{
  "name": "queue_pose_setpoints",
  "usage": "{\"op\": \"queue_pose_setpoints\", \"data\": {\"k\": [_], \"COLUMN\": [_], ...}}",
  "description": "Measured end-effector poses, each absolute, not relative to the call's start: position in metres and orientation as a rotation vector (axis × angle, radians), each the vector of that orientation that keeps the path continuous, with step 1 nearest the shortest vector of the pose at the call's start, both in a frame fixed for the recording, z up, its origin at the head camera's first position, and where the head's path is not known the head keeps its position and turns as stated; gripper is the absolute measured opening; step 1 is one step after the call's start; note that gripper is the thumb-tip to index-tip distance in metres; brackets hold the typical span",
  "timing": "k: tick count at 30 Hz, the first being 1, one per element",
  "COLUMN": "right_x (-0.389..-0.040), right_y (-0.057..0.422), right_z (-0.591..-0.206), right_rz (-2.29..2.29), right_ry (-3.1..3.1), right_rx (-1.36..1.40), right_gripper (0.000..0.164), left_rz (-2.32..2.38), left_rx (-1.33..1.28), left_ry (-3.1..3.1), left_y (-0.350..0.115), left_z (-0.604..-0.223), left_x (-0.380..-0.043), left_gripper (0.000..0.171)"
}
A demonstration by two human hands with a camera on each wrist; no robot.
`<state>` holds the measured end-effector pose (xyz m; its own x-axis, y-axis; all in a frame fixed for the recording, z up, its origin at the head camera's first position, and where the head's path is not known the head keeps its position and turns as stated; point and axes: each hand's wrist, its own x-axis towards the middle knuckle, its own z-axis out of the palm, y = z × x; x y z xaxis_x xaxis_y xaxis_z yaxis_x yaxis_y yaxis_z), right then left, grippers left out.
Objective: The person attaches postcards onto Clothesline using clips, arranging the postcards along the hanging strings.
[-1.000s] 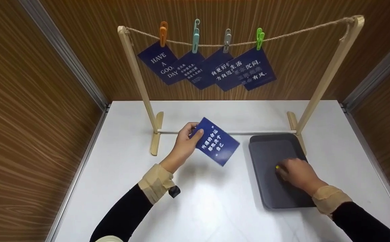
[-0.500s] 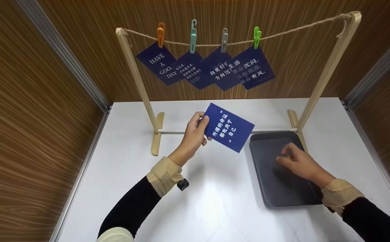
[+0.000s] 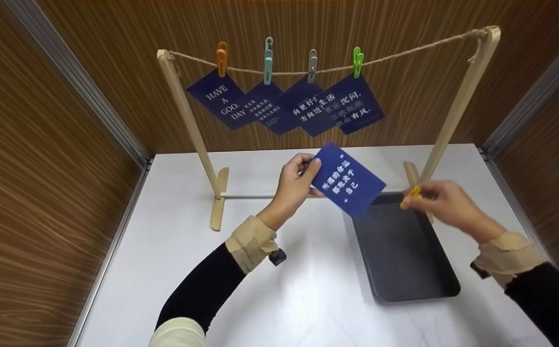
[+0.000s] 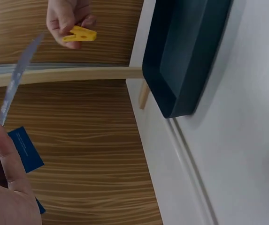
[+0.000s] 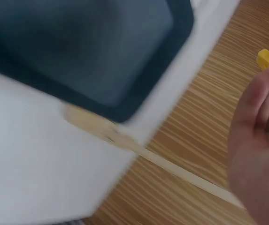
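My left hand pinches a blue card with white lettering by its left corner, thumb on the printed face. Between the thumb and fingers of my right hand is a yellow clothespin, raised over the far end of a dark grey tray. In the left wrist view the card appears nearly edge-on, with the yellow clothespin beyond it. Above both hands, several blue cards hang in an overlapping row from a twine line.
Orange, light blue, grey and green clothespins grip the hanging cards on the line. The twine spans a wooden stand with left post and right post. A white rod joins its feet. Wood-grain panels enclose the white table.
My right hand has lifted up out of the tray with the yellow clothespin. My left hand has carried its card up and to the right. The hanging cards remain in place.
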<state>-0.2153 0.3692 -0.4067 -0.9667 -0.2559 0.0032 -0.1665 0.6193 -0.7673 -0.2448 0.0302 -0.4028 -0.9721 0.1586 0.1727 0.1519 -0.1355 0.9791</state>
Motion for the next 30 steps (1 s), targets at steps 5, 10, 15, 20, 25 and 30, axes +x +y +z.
{"op": "queue_pose_setpoints", "data": {"k": [5, 10, 15, 20, 25, 30], "right_x": [-0.236, -0.257, -0.277, -0.298, -0.316, -0.329], "right_y": [0.365, 0.354, 0.336, 0.320, 0.314, 0.311], "right_z": [-0.340, -0.265, -0.202, -0.175, -0.170, -0.166], "right_rz": [-1.361, -1.315, -1.402, -1.517, -1.466, -1.344], "right_ry": [2.887, 3.087, 3.144, 3.123, 3.128, 3.119], "right_rx": [-0.291, -0.166, -0.116, -0.146, -0.210, -0.243], "right_gripper": [0.041, 0.051, 0.046, 0.042, 0.040, 0.041], "left_rz": [2.419, 2.500, 2.553, 2.614, 2.666, 2.707], "left_rx": [0.324, 0.350, 0.420, 0.329, 0.209, 0.152], "left_ry": [1.954, 1.873, 1.878, 1.827, 1.695, 1.568], "left_y": [0.055, 0.079, 0.097, 0.111, 0.126, 0.138], "left_z": [-0.380, -0.358, -0.349, -0.349, -0.344, -0.334], "left_x": [-0.258, -0.269, -0.275, -0.286, -0.300, -0.314], "left_gripper": [0.021, 0.029, 0.029, 0.025, 0.026, 0.029]}}
